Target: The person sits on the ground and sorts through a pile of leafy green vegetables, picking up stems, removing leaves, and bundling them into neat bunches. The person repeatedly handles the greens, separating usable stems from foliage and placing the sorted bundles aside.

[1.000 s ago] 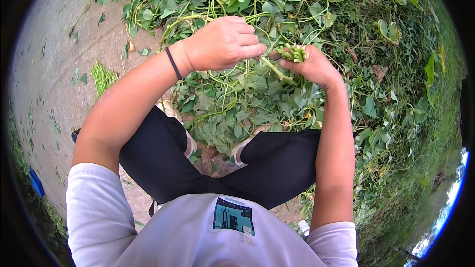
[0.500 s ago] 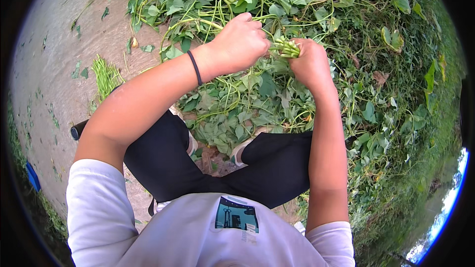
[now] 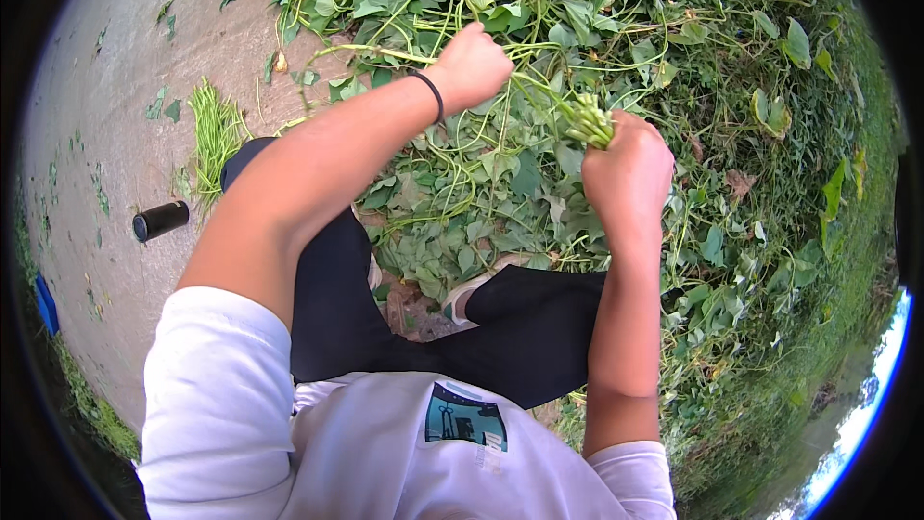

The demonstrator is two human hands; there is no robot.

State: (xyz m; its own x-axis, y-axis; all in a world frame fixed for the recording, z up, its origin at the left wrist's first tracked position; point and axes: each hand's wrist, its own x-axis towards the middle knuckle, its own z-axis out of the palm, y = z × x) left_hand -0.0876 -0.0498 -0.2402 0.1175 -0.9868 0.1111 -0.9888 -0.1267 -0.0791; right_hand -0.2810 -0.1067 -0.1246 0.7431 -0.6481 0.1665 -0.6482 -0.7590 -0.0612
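Over vines (image 3: pixel 481 164), clamped stems (image 3: pixel 589 122) in right hand (image 3: pixel 630 169), probably for even bunching; curled left hand (image 3: pixel 476 67), could not tell contents.

There are two hands (image 3: pixel 470 67) (image 3: pixel 628 169), two stem bundles (image 3: pixel 590 122) (image 3: pixel 218 140), one black cylinder (image 3: pixel 162 221), one wristband (image 3: pixel 433 94).

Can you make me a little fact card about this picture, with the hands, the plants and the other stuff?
Right hand: grip closed around a bunch of green stems
Left hand: above the leafy vines; can't tell if it holds anything
Left wrist: dark band around it
Ground: pale, with scattered leaves
Left side: pile of green stems, black cylinder lying down
Far left edge: something blue, too unclear to name
Clothes: white shirt, black trousers
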